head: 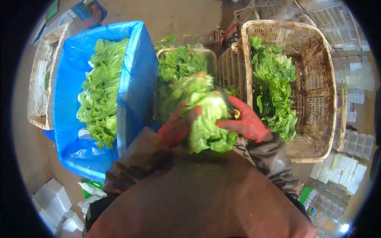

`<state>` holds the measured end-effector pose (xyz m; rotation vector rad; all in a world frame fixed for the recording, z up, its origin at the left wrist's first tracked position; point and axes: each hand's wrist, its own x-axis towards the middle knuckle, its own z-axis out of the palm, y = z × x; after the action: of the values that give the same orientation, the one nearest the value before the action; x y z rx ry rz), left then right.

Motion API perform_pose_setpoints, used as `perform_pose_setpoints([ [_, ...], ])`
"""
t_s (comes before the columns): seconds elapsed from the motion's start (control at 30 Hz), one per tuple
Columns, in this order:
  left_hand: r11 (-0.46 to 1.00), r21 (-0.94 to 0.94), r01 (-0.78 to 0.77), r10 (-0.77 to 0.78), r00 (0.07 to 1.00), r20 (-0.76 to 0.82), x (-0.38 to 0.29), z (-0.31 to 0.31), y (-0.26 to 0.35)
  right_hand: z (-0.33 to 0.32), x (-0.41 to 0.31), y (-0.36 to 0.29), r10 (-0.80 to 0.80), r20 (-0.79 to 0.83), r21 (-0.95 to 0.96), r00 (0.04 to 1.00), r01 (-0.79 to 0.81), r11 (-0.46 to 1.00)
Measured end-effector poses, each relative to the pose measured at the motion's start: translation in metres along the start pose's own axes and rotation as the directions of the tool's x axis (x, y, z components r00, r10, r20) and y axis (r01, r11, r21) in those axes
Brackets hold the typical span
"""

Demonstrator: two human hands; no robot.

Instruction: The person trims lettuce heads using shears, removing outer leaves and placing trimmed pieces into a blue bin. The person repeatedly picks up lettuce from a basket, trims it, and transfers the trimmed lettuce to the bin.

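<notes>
A head of leafy lettuce [209,119] is upheld in front of my apron. My left hand [178,125], in a red glove and blurred, grips it from the left side. On the opposite side, my right hand [247,119], also red-gloved, has its thumb and fingers spread against the leaves. Tucked in that hand is what looks like a knife [225,99], its dark blade along the lettuce and a yellow-and-black part near the palm. Behind the lettuce, a crate [212,53] holds loose green leaves [181,64]. The knife's grip is mostly hidden.
To the left stands a bin lined with blue plastic [140,68], with a row of lettuce heads [104,92] inside. A dirty plastic crate [312,74] on the right contains more lettuce [273,89]. White foam boxes [52,202] lie at lower left; stacked clear containers [358,144] are at far right.
</notes>
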<state>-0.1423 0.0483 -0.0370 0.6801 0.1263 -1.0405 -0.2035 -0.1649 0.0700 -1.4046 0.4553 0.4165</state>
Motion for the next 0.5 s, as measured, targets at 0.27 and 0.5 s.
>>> perform_pose_setpoints([
  [0.27, -0.007, 0.973, 0.230, -0.109, 0.967, -0.229, 0.023, -0.003, 0.072, -0.019, -0.025, -0.001, -0.222, -0.159, -0.900, 0.962, -0.049, 0.433],
  [0.5, 0.003, 0.809, -0.588, 0.193, 0.794, 0.577, 0.019, 0.060, 0.049, -0.038, -0.036, -0.005, -0.164, 0.013, -0.470, 0.986, 0.151, 0.870],
])
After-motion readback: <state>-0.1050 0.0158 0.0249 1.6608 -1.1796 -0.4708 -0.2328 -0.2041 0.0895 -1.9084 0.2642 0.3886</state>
